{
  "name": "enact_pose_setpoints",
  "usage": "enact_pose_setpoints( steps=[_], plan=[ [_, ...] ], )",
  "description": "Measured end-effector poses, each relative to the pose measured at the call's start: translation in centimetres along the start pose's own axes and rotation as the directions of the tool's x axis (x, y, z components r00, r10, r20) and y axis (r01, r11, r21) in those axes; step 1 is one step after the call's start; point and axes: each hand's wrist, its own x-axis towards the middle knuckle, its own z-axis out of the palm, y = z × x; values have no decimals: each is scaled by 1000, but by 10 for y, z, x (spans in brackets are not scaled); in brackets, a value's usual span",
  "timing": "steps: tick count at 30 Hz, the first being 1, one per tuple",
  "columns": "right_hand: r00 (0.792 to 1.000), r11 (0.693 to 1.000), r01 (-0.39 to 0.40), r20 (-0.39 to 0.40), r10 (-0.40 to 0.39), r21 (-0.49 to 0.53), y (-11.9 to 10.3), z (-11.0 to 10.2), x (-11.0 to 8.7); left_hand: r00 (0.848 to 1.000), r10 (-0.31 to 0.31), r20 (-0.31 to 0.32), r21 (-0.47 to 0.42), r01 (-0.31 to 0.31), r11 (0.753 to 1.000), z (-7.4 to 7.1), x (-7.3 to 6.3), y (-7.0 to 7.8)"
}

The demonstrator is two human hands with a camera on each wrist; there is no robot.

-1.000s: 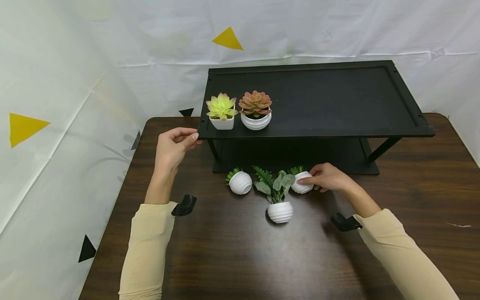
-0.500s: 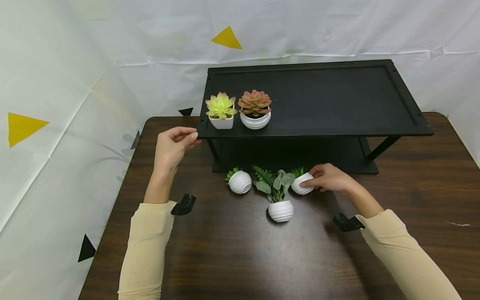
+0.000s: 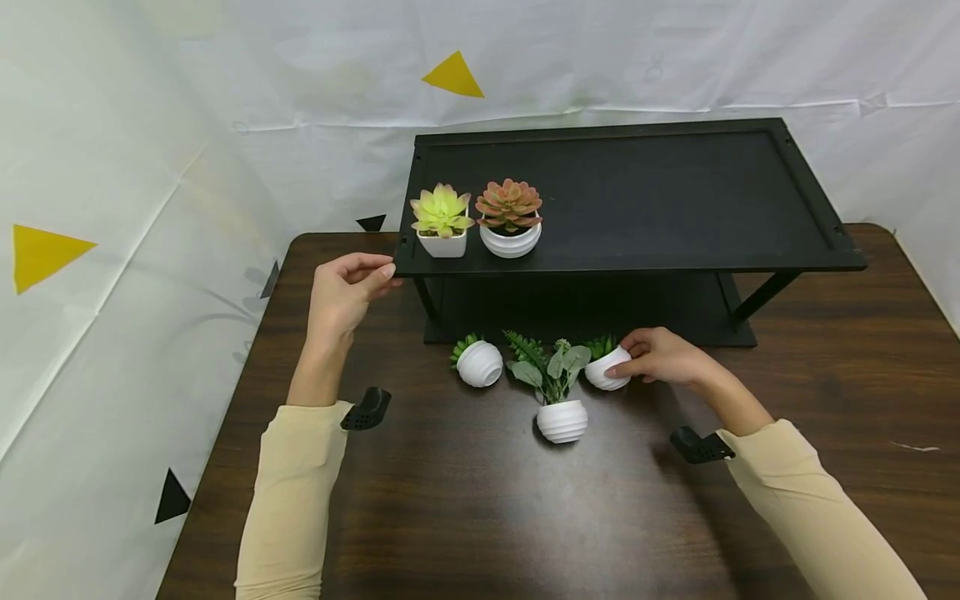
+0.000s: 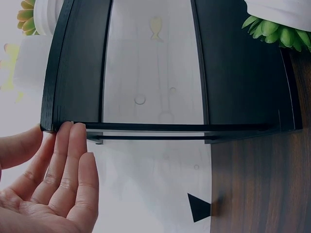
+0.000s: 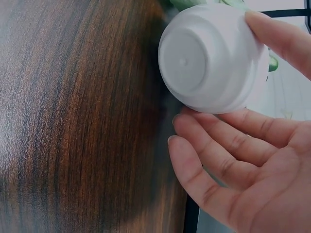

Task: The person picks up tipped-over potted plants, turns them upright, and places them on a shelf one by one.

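My left hand (image 3: 339, 293) pinches the front left corner of a black two-tier shelf (image 3: 660, 196), thumb on top and fingers below. With thumb and fingers my right hand (image 3: 660, 360) grips a small white potted succulent (image 3: 608, 368), tilted with its green leaves toward the shelf. The right wrist view shows the round base of that white pot (image 5: 209, 58). Just left of it lies a white ribbed pot with leafy sprigs (image 3: 562, 422). Farther left, another potted green succulent (image 3: 480, 364) lies on its side.
On the shelf's top left stand a yellow-green succulent in a square pot (image 3: 442, 223) and a reddish succulent in a round pot (image 3: 510, 229). The shelf's lower tier (image 3: 585, 312) sits behind the loose pots on the dark wooden table (image 3: 480, 517). White sheeting (image 3: 330, 67) hangs behind.
My right hand has shifted slightly right with the succulent pot, which tips a little more upright, showing more leaves. The left hand keeps its hold on the shelf corner.
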Motion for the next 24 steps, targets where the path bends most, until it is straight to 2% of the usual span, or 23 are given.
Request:
enact_pose_setpoints(
  steps=[8,24],
  plan=[
    [1000,1000,5,29,-6,29,-1,-2,-2,1000,2,-4,8,-2,1000,0,0,0],
    [999,999,31,29,-32,40,8,-3,-3,1000,-9,-6,7,9,1000,0,-1,0]
  ],
)
